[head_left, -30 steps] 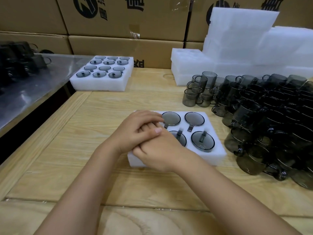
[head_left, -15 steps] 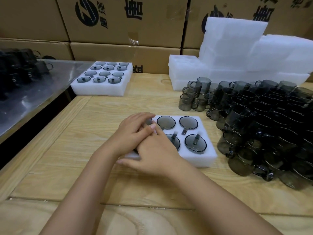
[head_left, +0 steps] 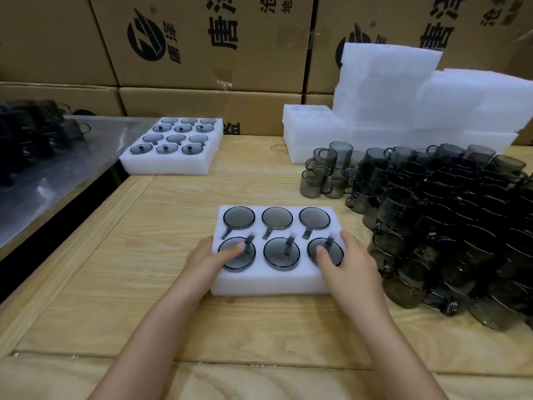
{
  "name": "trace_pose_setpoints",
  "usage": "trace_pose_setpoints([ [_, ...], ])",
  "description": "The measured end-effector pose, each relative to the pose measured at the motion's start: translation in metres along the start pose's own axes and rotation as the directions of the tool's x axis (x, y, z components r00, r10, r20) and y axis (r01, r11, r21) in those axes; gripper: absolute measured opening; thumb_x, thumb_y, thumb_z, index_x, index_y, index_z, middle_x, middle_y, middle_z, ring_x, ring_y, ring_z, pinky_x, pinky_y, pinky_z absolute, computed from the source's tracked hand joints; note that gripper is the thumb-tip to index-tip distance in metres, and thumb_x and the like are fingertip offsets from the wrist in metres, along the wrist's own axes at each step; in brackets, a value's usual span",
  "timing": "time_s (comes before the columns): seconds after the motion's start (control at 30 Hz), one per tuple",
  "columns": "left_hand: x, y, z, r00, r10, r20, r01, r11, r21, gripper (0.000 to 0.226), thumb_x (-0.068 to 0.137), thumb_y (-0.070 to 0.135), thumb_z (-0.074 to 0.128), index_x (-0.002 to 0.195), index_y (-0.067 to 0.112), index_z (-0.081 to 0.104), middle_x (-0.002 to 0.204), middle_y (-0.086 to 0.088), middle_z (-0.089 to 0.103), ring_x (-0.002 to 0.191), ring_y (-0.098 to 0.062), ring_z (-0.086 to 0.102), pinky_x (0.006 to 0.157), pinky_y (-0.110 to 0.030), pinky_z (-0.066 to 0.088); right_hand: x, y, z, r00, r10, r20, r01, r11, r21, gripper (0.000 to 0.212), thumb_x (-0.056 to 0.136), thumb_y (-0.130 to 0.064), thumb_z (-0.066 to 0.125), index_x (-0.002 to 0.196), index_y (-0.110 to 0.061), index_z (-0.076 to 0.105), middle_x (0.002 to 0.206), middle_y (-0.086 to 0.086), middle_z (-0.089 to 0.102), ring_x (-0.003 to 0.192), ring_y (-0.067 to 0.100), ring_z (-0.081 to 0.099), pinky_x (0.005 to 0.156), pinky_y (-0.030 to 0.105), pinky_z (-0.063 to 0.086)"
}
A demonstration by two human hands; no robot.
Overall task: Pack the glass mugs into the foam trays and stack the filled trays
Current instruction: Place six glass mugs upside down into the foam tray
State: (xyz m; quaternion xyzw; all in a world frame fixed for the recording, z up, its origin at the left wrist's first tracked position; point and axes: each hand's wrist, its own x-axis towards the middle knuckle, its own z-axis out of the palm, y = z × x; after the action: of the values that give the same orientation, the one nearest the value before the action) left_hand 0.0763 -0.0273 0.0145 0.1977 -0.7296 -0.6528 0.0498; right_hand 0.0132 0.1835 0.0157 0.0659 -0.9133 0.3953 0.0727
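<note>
A white foam tray (head_left: 271,284) lies on the wooden table in front of me. Its pockets hold several smoky grey glass mugs (head_left: 281,252), bottoms up, with handles in the slots. My left hand (head_left: 207,264) grips the tray's left side, its thumb lying on the front left mug. My right hand (head_left: 349,267) grips the right side, thumb on the front right mug and a finger along the tray's edge. A big pile of loose grey mugs (head_left: 432,215) stands just right of the tray.
A filled stack of trays (head_left: 173,166) sits at the back left of the table. Empty foam trays (head_left: 403,105) are piled at the back right before a wall of cardboard boxes (head_left: 202,39). A metal counter (head_left: 43,183) with dark mugs runs along the left.
My hands were laid one over the other on the tray's left half. They have parted to the tray's two sides, uncovering the left mugs.
</note>
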Motion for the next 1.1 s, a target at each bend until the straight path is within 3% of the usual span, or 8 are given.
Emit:
trace_pose_setpoints([
  [0.23,0.014,0.009,-0.012,0.991,0.031,-0.129,-0.076,0.929,-0.362,0.061,0.054,0.011,0.065,0.114,-0.001,0.06,0.102,-0.018,0.069,0.089,-0.033,0.065,0.076,-0.037,0.049,0.012,-0.007,0.012,0.999,0.021,-0.04,0.0,0.894,0.448,0.044,0.087,-0.029,0.062,0.129,-0.025,0.051,0.131,-0.01,0.054,0.12,0.01,0.048,0.094,0.023,0.035],
  [0.33,0.027,0.018,-0.025,0.988,-0.036,-0.148,-0.039,0.879,-0.475,0.053,0.053,0.009,0.057,0.104,-0.004,0.063,0.093,-0.018,0.064,0.083,-0.031,0.06,0.07,-0.035,0.045,0.029,-0.021,0.012,0.996,0.013,0.085,-0.077,0.571,0.817,0.037,0.075,-0.03,0.061,0.112,-0.03,0.059,0.114,-0.01,0.066,0.107,0.015,0.06,0.09,0.03,0.048],
  [0.43,0.039,0.027,-0.035,0.989,-0.012,-0.148,-0.066,0.855,-0.514,0.032,0.063,0.011,0.059,0.093,0.007,0.067,0.087,-0.011,0.068,0.076,-0.028,0.064,0.061,-0.03,0.049,0.047,-0.033,0.021,0.948,-0.091,0.306,-0.279,0.228,0.933,0.051,0.072,-0.021,0.063,0.119,-0.037,0.053,0.118,-0.004,0.067,0.108,0.021,0.063,0.089,0.042,0.049],
  [0.53,0.052,0.032,-0.039,0.98,0.0,-0.197,-0.13,0.749,-0.65,0.024,0.087,0.026,0.056,0.103,0.014,0.068,0.095,-0.004,0.074,0.084,-0.021,0.071,0.064,-0.029,0.057,0.058,-0.037,0.039,0.926,-0.086,0.369,-0.36,0.099,0.928,0.052,0.082,-0.015,0.055,0.128,-0.037,0.048,0.12,-0.001,0.066,0.107,0.025,0.062,0.083,0.045,0.049],
  [0.67,0.061,0.034,-0.011,0.963,-0.096,-0.25,-0.161,0.541,-0.825,0.04,0.091,0.044,0.056,0.124,0.022,0.056,0.118,0.0,0.068,0.103,-0.017,0.067,0.067,-0.032,0.058,0.069,-0.049,0.062,0.953,-0.024,0.303,-0.302,0.043,0.952,0.051,0.088,-0.01,0.052,0.133,-0.033,0.047,0.116,0.001,0.067,0.1,0.023,0.063,0.074,0.04,0.05],
  [0.93,0.101,0.049,0.005,0.928,-0.14,-0.345,-0.156,0.696,-0.701,0.06,0.079,0.017,0.075,0.131,0.02,0.046,0.116,-0.004,0.068,0.1,-0.024,0.068,0.068,-0.043,0.058,0.088,-0.049,0.093,0.961,-0.082,0.265,-0.27,-0.055,0.961,0.051,0.089,-0.032,0.051,0.139,-0.026,0.041,0.133,0.006,0.057,0.118,0.023,0.056,0.092,0.045,0.045],
  [1.0,0.12,0.062,-0.007,0.927,-0.14,-0.347,-0.17,0.67,-0.723,0.061,0.078,0.016,0.075,0.131,0.021,0.046,0.116,-0.004,0.068,0.1,-0.024,0.068,0.066,-0.042,0.059,0.09,-0.05,0.102,0.957,-0.071,0.282,-0.281,0.025,0.959,0.048,0.094,-0.043,0.039,0.138,-0.025,0.043,0.137,0.006,0.053,0.111,0.019,0.056,0.085,0.035,0.046],
  [1.1,0.163,0.086,-0.033,0.924,-0.193,-0.331,-0.146,0.619,-0.772,0.064,0.08,0.02,0.073,0.135,0.02,0.04,0.119,-0.007,0.065,0.099,-0.025,0.067,0.071,-0.046,0.059,0.083,-0.047,0.117,0.959,-0.02,0.284,-0.262,0.333,0.906,0.047,0.088,-0.051,0.042,0.13,-0.03,0.041,0.128,0.002,0.056,0.099,0.014,0.058,0.083,0.032,0.047],
])
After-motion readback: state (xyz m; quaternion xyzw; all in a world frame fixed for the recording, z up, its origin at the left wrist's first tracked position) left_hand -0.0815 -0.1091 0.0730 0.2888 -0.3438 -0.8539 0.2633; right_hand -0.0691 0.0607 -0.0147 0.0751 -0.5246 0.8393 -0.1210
